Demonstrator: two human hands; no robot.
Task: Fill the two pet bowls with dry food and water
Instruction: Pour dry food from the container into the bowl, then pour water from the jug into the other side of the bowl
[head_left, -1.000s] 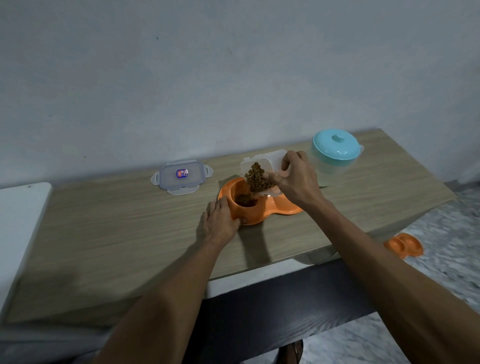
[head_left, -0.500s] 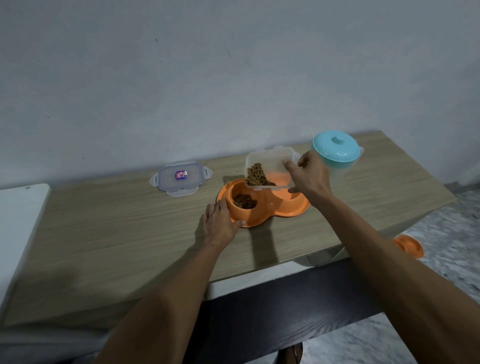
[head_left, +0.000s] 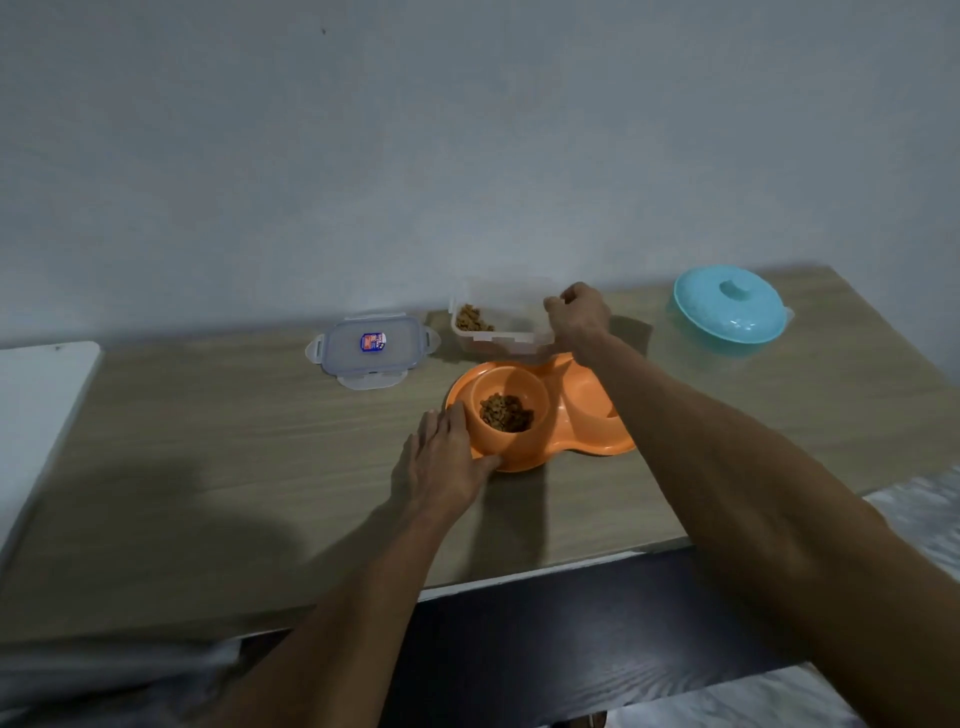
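An orange double pet bowl (head_left: 563, 451) sits mid-table. Its left cup (head_left: 506, 412) holds brown dry food; the right cup (head_left: 587, 397) looks empty and is partly hidden by my right forearm. My left hand (head_left: 447, 462) rests flat against the bowl's left rim, fingers apart. Behind the bowl a clear plastic food container (head_left: 498, 325) stands upright on the table with some kibble in its left end. My right hand (head_left: 576, 314) grips the container's right edge. A teal lidded water pitcher (head_left: 730, 309) stands at the back right.
The container's clear lid (head_left: 371, 348) with a blue sticker lies on the wooden table (head_left: 208, 441) to the left of the container. A white surface (head_left: 36, 395) adjoins the table's left edge. The wall runs right behind the table. The floor shows at the right.
My right hand tipped the container back from pouring over the left cup, moved it away toward the wall and set it upright on the table. My left hand stayed on the bowl.
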